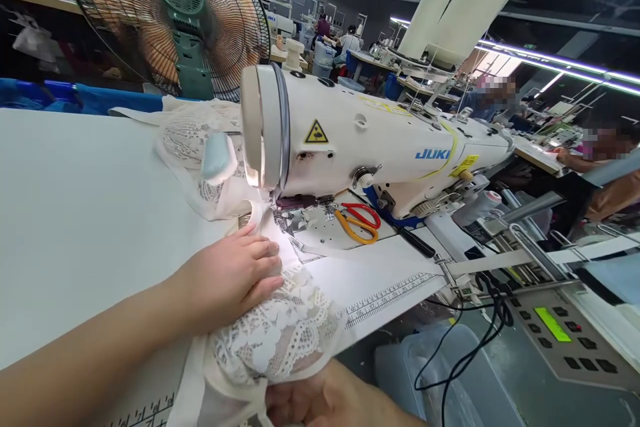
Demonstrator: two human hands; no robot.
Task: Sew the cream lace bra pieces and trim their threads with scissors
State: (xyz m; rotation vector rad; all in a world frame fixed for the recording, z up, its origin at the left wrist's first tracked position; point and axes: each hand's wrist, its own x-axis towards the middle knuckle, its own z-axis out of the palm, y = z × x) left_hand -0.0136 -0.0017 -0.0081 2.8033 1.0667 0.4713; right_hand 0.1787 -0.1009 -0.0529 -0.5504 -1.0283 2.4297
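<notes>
A white lace bra (280, 330) lies across the front of the sewing machine bed, with its edge running up under the needle area of the white JUKI sewing machine (345, 127). My left hand (235, 273) rests flat on the fabric just before the presser foot, fingers stretched out. At the bottom, my right hand (330, 400) is under the lower edge of the lace, its fingers curled around the fabric and partly hidden. The needle itself is hard to make out. A narrow white band (480, 261) runs in from a guide at the right.
Red and yellow-handled snips (357, 221) lie beside the needle plate. More lace pieces (185, 140) and a pale blue block (219, 157) sit behind. A large fan (180, 13), control panel (565, 330) and plastic bin (450, 373) surround the table. Other people work in the background.
</notes>
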